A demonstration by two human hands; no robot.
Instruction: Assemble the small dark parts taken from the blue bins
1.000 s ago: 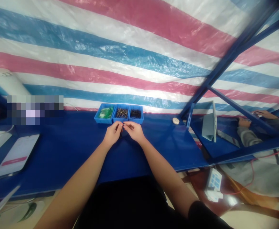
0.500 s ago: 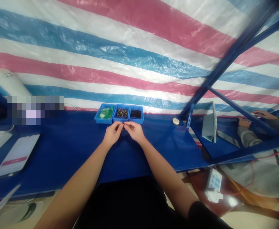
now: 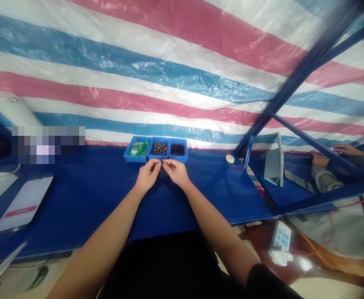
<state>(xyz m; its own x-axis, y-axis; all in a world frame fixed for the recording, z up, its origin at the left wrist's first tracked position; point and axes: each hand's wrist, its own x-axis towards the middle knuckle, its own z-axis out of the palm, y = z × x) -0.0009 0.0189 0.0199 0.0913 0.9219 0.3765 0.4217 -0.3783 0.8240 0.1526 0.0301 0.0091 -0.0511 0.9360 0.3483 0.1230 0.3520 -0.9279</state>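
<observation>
Fingertip to fingertip, my left hand (image 3: 148, 174) and my right hand (image 3: 176, 172) meet just in front of three blue bins. Both are closed in a pinch, and the small thing between the fingertips is too tiny to name. Right behind them, the middle bin (image 3: 158, 158) holds many small brassy and dark metal pieces (image 3: 160, 148). In the left bin (image 3: 135, 158) lies a green plastic bag (image 3: 139, 148). Small black pieces (image 3: 177, 149) fill the right bin (image 3: 178, 158).
A phone (image 3: 23, 204) lies on the blue table (image 3: 85, 199) at the left. Toward the right sits a small round cream object (image 3: 229, 158) near a blue metal frame (image 3: 289, 83). Beyond it are a tablet (image 3: 274, 161) and a co-worker's hands (image 3: 345, 151). A power strip (image 3: 281, 243) is lower right.
My hands stay together in the same pinch, with only slight finger movement. The whole view has shifted a little.
</observation>
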